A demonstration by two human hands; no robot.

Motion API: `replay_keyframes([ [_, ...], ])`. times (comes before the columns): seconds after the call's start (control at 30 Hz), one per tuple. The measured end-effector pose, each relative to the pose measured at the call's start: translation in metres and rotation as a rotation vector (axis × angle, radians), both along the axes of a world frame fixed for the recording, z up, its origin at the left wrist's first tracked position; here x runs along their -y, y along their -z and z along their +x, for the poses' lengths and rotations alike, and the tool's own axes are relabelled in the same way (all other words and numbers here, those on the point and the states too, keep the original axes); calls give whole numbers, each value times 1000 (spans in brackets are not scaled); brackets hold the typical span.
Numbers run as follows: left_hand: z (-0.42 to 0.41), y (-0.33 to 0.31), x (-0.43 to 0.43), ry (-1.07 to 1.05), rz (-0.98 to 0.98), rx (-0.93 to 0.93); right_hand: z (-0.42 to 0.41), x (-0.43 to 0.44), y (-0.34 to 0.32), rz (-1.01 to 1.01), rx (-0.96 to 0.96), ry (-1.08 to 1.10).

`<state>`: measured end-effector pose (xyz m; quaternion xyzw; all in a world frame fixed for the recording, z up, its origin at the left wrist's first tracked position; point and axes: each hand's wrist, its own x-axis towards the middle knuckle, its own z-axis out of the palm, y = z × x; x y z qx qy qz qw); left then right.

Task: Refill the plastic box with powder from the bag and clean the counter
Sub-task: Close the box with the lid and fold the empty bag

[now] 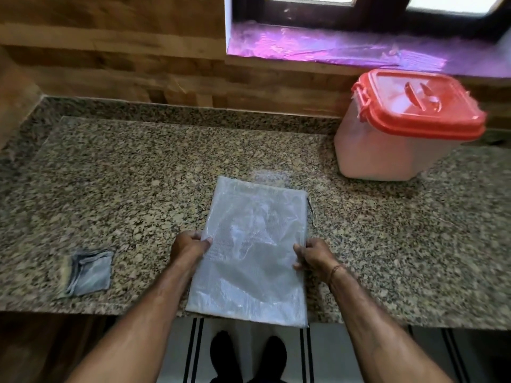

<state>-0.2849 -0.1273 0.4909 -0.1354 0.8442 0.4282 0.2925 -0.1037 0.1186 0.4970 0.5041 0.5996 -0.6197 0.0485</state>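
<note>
At the near edge of the counter (138, 175), fingers (206, 241) of my left hand (190, 244) and of my right hand (312, 257) curl over the two long sides of the bag (249, 272), pinching it. The bag lies flat and looks empty, its near end overhanging the edge. Just beyond its far end there is a pale dusting of powder (272, 176). The box (387, 156) stands well apart at right rear, lid (420, 103) on, pale fill showing through the wall. A folded cloth (90, 272) lies at left, untouched. My read: refill done, box closed. Left to do: put the bag away and wipe up the dust.
</note>
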Motion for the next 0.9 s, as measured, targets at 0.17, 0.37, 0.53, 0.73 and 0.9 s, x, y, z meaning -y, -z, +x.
replay_keyframes([
  [0.17,-10,2,6,-85,153,128,-6,-1,-4,-4,-18,167],
  [0.37,-23,-30,6,-150,381,156,-23,1,-22,-42,-107,282],
  [0.53,-46,-79,-2,-89,485,-215,-55,-2,-80,-31,-395,379],
  [0.73,-32,-89,20,64,474,-459,-41,3,-81,85,-357,281],
  [0.9,20,-38,56,51,228,-308,-9,30,-25,142,-66,225],
])
